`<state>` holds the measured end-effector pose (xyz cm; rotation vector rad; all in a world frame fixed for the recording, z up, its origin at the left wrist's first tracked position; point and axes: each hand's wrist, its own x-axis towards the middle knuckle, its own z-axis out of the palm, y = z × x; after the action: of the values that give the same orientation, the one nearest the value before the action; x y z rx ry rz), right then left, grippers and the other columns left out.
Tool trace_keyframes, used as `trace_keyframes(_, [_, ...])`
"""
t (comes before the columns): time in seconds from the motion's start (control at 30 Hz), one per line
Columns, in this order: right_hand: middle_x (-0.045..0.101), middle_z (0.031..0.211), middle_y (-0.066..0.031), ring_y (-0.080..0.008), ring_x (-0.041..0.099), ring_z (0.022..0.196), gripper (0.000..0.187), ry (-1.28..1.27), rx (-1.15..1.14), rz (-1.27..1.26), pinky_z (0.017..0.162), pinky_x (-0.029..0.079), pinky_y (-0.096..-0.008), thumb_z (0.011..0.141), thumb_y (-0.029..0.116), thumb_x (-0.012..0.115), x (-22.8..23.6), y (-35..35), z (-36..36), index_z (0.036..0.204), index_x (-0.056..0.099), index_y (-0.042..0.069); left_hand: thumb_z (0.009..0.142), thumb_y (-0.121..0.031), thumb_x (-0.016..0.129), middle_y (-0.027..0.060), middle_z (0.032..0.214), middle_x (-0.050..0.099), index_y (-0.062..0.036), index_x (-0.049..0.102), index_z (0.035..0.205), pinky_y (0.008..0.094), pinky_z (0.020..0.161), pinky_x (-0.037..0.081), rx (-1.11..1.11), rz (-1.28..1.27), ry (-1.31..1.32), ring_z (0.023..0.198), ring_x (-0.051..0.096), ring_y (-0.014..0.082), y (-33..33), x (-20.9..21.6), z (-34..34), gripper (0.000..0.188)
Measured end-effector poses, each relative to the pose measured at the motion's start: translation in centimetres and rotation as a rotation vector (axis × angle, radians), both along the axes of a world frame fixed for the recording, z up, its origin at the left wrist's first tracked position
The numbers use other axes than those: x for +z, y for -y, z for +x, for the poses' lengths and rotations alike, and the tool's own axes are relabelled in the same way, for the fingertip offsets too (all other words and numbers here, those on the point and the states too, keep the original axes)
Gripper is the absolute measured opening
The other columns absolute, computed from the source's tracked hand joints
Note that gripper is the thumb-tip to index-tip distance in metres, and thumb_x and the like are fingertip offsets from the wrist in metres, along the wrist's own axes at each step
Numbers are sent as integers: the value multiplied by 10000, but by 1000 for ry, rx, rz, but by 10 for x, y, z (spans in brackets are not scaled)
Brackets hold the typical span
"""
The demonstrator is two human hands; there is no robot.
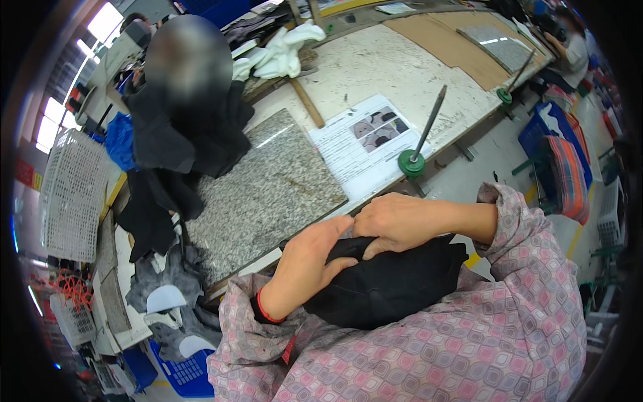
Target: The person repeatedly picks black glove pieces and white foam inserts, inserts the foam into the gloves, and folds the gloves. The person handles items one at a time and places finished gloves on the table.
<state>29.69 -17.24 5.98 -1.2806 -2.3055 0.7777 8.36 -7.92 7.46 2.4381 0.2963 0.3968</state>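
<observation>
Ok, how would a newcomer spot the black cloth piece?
Find the worktable, then its nearer speckled stone slab. Below it to the right, the left hand and right hand hold the black cloth piece. It's all black and handheld, unlike the white-patched grey pieces at left.

The bunched cloth (395,288) is solid black, set against a smock (429,348) patterned with pink and grey rounded squares on a paler ground. The wristband (266,312) shows bright red. A stone slab (258,191) is speckled grey; the desk (429,90) is off-white with dark smudges, the cardboard (418,37) tan. The spike's base (410,163) is green, one basket (72,197) white, the checked fabric (566,181) orange and grey-blue.
</observation>
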Motion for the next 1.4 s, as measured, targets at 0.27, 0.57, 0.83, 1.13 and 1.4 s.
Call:
trace_keyframes(0.27, [625, 905, -144, -374, 609, 883, 413, 250, 32, -194, 724, 477, -462, 794, 400, 676, 31, -17, 29, 887, 608, 4, 700, -106, 779, 180, 885, 671, 5, 636, 1111, 304, 708, 527, -50, -305, -334, 794, 678, 293, -20, 32, 28, 449])
trace_keyframes(0.57, [638, 781, -140, -351, 639, 823, 397, 217, 160, -100, 669, 487, -450, 777, 361, 698, 44, -49, 39, 842, 624, -24, 753, 37, 745, 56, 882, 681, 66, 595, 1117, 258, 736, 486, -164, -1011, -690, 805, 583, 78, -62, 45, 51, 395])
trace_keyframes(0.83, [671, 771, -163, -346, 659, 812, 373, 269, 151, -195, 661, 501, -447, 776, 341, 705, 41, -69, 36, 860, 666, -20, 598, -259, 876, 182, 636, 551, 37, 615, 876, 363, 577, 452, -117, -305, -702, 558, 516, 319, -53, 39, 54, 482])
trace_keyframes(1.13, [529, 1164, -154, -278, 532, 1079, 534, -247, -425, 776, 925, 424, -364, 762, 269, 742, 100, -55, 56, 1174, 531, 3, 649, 0, 808, 95, 1022, 659, 13, 559, 1162, 338, 785, 527, 309, -419, -80, 882, 634, 181, -117, 65, -15, 570])
trace_keyframes(1.4, [418, 1383, -190, -294, 414, 1300, 935, -978, -484, -29, 1102, 317, -417, 756, 316, 808, 34, -78, 16, 1422, 247, -25, 656, 60, 644, 126, 1160, 597, -17, 465, 1283, 389, 869, 523, 560, -1179, 899, 999, 616, 273, -133, -24, -35, 657])
